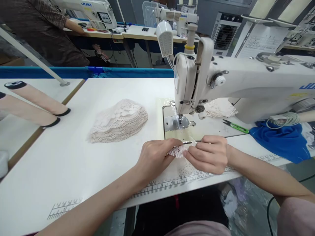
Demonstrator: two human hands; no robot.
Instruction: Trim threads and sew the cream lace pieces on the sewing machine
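My left hand [155, 155] and my right hand [209, 154] meet near the table's front edge, both pinched on a small piece of white lace [177, 150]. A thin metal tool [189, 142], perhaps tweezers, also sits in my right hand's fingers and points left over the lace. Just behind the hands stands the white sewing machine [236, 85], with its needle and presser foot [181, 120] over the metal plate. A stack of lace pieces [118, 121] lies to the left of the machine.
Green thread snips [235, 126] and more lace [220, 108] lie under the machine arm. Blue cloth [278, 139] sits at right. Two pinkish tubes [31, 105] rest on the left table. A printed ruler [172, 183] runs along the front edge. Another person [49, 29] works behind.
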